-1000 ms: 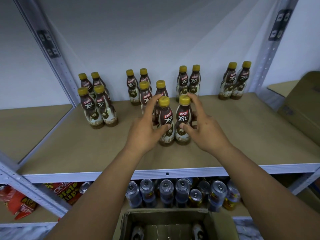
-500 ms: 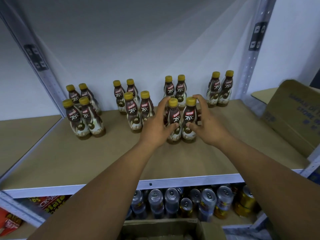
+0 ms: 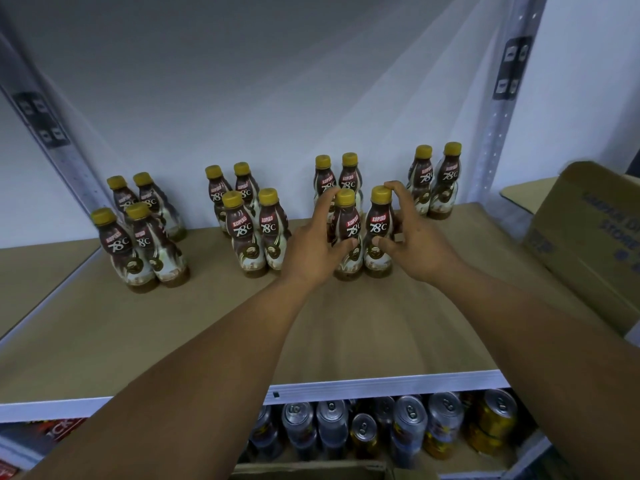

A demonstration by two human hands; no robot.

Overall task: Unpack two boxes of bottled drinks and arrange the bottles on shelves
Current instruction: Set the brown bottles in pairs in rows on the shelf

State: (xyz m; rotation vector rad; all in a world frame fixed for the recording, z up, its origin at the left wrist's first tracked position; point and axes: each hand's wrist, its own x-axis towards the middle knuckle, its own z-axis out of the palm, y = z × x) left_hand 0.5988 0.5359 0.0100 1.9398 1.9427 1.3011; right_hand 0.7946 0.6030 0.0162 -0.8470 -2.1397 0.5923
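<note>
Two brown coffee bottles with yellow caps stand side by side on the wooden shelf [image 3: 398, 334]. My left hand [image 3: 313, 249] grips the left bottle [image 3: 349, 233], thumb across its front and fingers behind it. My right hand [image 3: 414, 240] grips the right bottle [image 3: 378, 230], with a fingertip on its cap. Both bottles rest upright on the shelf, in front of a pair [image 3: 337, 178] at the back wall. Further groups stand at the left [image 3: 138, 237], the centre-left [image 3: 249, 223] and the right [image 3: 438, 181].
A cardboard box [image 3: 588, 237] sits at the shelf's right end. Several drink cans [image 3: 398, 431] fill the shelf below, and snack bags [image 3: 52, 434] lie at the lower left. An open carton's rim [image 3: 311, 471] shows at the bottom edge. Metal uprights [image 3: 498, 109] frame the shelf.
Both hands have pushed the two bottles further back on the shelf, closer to the rear pair. The view has shifted closer and to the right.
</note>
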